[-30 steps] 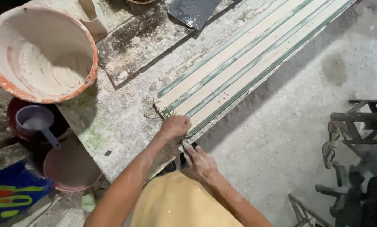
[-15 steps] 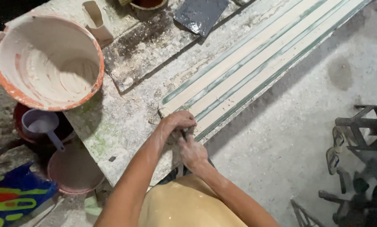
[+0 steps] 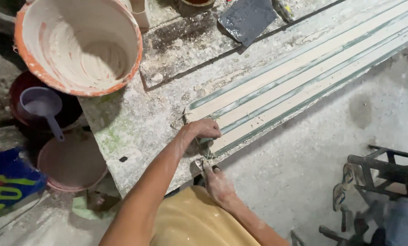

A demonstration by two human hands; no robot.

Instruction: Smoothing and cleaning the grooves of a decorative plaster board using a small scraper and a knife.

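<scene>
The long striped mould (image 3: 299, 86) lies diagonally on the plaster-spattered workbench (image 3: 135, 132), running from the near edge of the bench toward the upper right. It shows pale cream strips set between grey-green rails.

The left hand (image 3: 204, 130) rests on the near end of the mould, fingers curled down over the end of the strips. The grip is closed, but what lies under the fingers cannot be told from this view. The right hand (image 3: 215, 182) sits just below the bench edge, close beneath the left hand, with its fingertips raised against the mould's near end and pinched on what appears to be a small metal tool (image 3: 199, 162). Both hands are dusted with white.

Left of the hands stands a large orange bucket (image 3: 76, 43), its inside coated white. Below it, off the bench, a purple scoop (image 3: 42, 107) rests in a dark red basin (image 3: 22, 86), with a pink basin (image 3: 72, 164) next to it. A blue printed sack (image 3: 8, 182) with yellow and red shapes lies at the far left. A dark flat trowel blade (image 3: 247, 18) lies at the top of the bench.
</scene>
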